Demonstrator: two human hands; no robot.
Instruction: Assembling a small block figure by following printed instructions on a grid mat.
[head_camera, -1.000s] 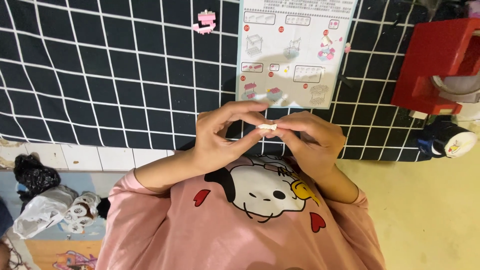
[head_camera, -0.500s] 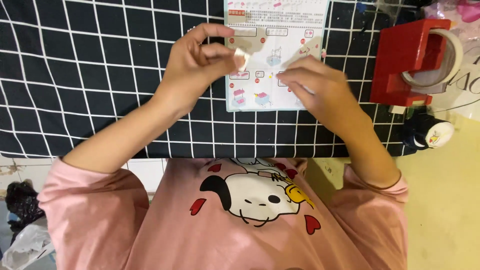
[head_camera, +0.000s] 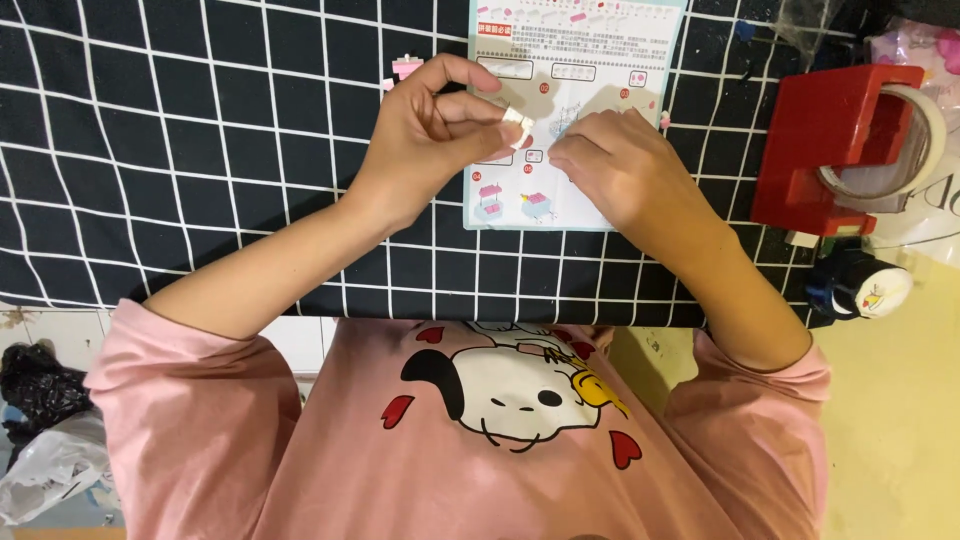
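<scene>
My left hand (head_camera: 435, 130) pinches a small white block piece (head_camera: 517, 128) between thumb and fingers, held just above a pale blue instruction sheet (head_camera: 600, 60) with printed building pictures. My right hand (head_camera: 620, 165) rests palm down on the lower part of that sheet, fingers curled, right next to the white piece. Whether it holds anything I cannot tell. A small pink and white block piece (head_camera: 406, 68) lies on the black cloth with a white grid (head_camera: 180, 150), just above my left hand.
A red tape dispenser (head_camera: 830, 150) with a roll of pale tape (head_camera: 925, 130) stands at the right edge. A small dark jar with a white lid (head_camera: 860, 285) sits below it. White and dark plastic bags (head_camera: 45, 440) lie on the floor at lower left.
Both hands have moved from in front of my chest out over the cloth to the instruction sheet. The white piece stays pinched in my left hand; the right hand has let go of it.
</scene>
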